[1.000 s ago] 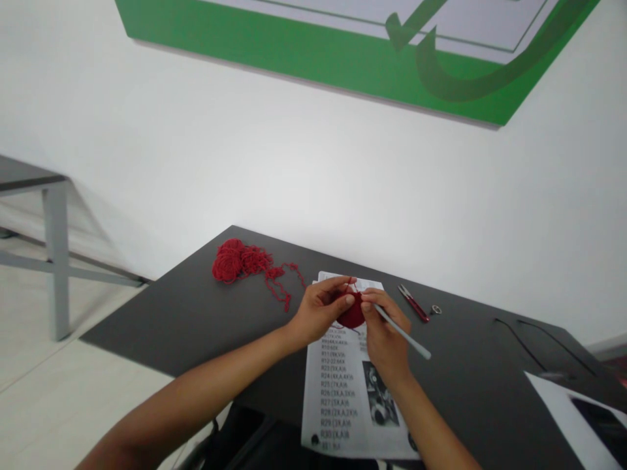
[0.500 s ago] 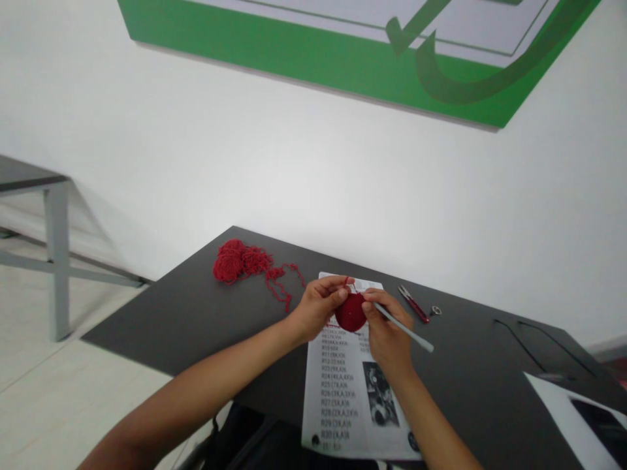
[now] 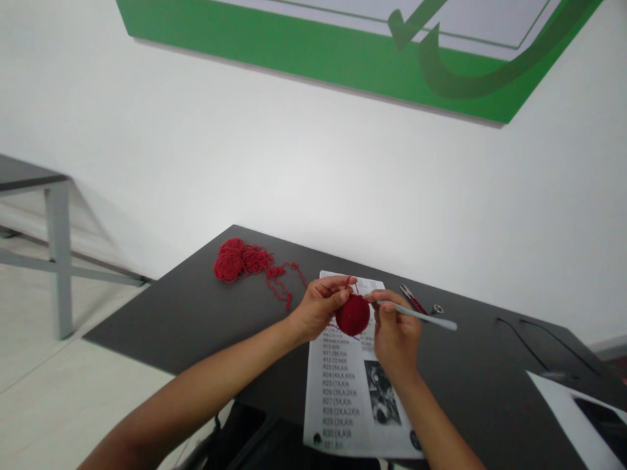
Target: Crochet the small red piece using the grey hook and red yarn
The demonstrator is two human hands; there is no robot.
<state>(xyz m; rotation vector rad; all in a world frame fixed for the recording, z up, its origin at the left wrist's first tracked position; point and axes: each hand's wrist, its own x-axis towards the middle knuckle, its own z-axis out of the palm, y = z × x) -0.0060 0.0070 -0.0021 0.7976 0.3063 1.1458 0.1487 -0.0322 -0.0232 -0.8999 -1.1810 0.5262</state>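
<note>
My left hand pinches a round red crochet piece at its upper left edge, with a strand of red yarn running over the forefinger. My right hand is closed around a crochet hook with a light grey handle. The hook's tip meets the top right edge of the piece. Beneath both hands lies a printed pattern sheet with rows of text and a dark photo. To the left, a loose heap of red yarn trails a crinkled strand toward my left hand.
On the dark table, small red-handled thread snips and a small metal ring lie beyond my right hand. Farther right are the thin dark temples of a pair of glasses and a white sheet. A white wall stands behind.
My right hand has shifted slightly right, and the hook has turned to a flatter angle, its handle end now farther right and higher. The left hand keeps its pinch on the crochet piece.
</note>
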